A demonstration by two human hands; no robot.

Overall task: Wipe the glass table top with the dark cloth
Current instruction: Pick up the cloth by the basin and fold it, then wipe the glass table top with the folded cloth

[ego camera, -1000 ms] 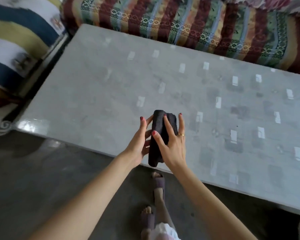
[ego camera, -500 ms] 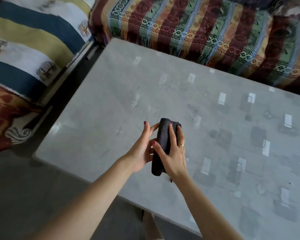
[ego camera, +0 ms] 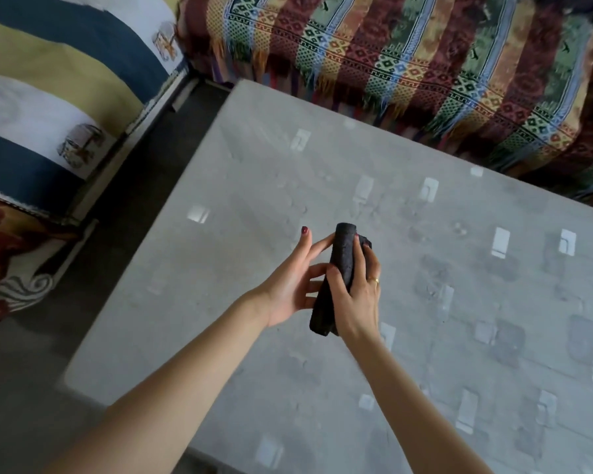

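Observation:
A dark cloth (ego camera: 343, 253), folded into a narrow upright bundle, is held above the grey glass table top (ego camera: 220, 268). My right hand (ego camera: 356, 295) wraps around it, thumb in front and fingers behind. My left hand (ego camera: 293, 282) is beside it with fingers spread, its fingertips touching the cloth's left side. The cloth's lower end hangs free below my right palm. The glass shows pale rectangular reflections and dull smudges.
A sofa with a striped patterned throw (ego camera: 425, 63) runs along the table's far edge. Another seat with a blue, yellow and white striped cover (ego camera: 48, 80) stands at the left. Dark floor (ego camera: 31, 371) lies between the table and that seat.
The view has moved forward and over the table, so the near edge and my feet have dropped out of sight. Both hands stay on the cloth, left fingers spreading wider.

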